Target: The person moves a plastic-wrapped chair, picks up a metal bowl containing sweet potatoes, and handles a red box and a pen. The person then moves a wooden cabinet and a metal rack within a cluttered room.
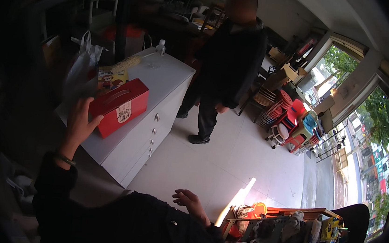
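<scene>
My left hand point(83, 120) is on the near left end of a red cardboard gift box point(123, 104), thumb by the front edge and fingers at the top. The box has a slot-like handle on top and a pale label with writing. It rests on a grey-white drawer cabinet point(165, 74) with several metal pulls. Over the floor, close to my body, my right hand point(190, 202) hangs in the air with its fingers partly spread, holding nothing. Behind the box lie a yellow printed item point(109, 80) with cartoon figures and a beige fluffy duster point(127, 64).
A clear plastic bottle point(160, 48) and a white plastic bag point(86, 53) are on the cabinet. A person in dark clothes point(233, 65) stands beyond it. Stacked plastic stools point(288, 113) line the window side. A cluttered rack point(285, 232) stands at lower right.
</scene>
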`<state>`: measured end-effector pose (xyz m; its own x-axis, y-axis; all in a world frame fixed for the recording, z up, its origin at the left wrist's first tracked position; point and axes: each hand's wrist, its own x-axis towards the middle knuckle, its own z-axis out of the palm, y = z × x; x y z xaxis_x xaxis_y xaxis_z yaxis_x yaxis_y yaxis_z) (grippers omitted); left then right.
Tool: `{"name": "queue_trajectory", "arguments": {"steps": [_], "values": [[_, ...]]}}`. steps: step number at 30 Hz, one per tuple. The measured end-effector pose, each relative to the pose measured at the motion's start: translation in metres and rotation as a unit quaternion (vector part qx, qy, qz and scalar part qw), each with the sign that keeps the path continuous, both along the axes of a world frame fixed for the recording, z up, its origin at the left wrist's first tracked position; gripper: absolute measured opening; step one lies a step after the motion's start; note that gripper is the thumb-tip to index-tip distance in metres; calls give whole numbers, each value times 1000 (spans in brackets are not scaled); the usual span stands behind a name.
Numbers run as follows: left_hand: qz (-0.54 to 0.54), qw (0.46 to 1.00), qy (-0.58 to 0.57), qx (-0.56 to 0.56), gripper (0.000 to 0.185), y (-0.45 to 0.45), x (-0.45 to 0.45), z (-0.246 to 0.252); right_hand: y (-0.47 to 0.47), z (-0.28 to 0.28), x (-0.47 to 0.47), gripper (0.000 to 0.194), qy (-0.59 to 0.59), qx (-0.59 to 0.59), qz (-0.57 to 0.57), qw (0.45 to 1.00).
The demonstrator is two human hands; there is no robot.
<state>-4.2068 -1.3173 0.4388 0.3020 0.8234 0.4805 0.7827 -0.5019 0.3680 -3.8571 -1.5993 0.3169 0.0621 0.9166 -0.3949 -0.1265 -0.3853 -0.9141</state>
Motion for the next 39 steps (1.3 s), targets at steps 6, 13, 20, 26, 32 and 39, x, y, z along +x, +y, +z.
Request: {"name": "queue_trajectory", "arguments": {"steps": [6, 13, 20, 26, 32, 39], "values": [[-58, 984, -100, -139, 113, 30, -22, -48, 25, 1, -13, 37, -5, -11, 18, 1000], [-132, 897, -378, -188, 121, 44, -9, -106, 55, -5, -46, 40, 0, -61, 24, 998], [-54, 907, -387, -157, 102, 46, 10, -118, 100, 11, -77, 40, -44, -71, 43, 996], [-26, 903, -407, -131, 97, 52, 30, -125, 128, 8, -99, 34, -8, -80, 38, 996], [-27, 906, -409, -101, 99, 53, 44, -128, 129, -4, -71, 34, -17, -80, 43, 996], [214, 915, -338, -54, 79, 16, 97, -113, 103, -17, 7, 36, -42, -25, 19, 999]]}}
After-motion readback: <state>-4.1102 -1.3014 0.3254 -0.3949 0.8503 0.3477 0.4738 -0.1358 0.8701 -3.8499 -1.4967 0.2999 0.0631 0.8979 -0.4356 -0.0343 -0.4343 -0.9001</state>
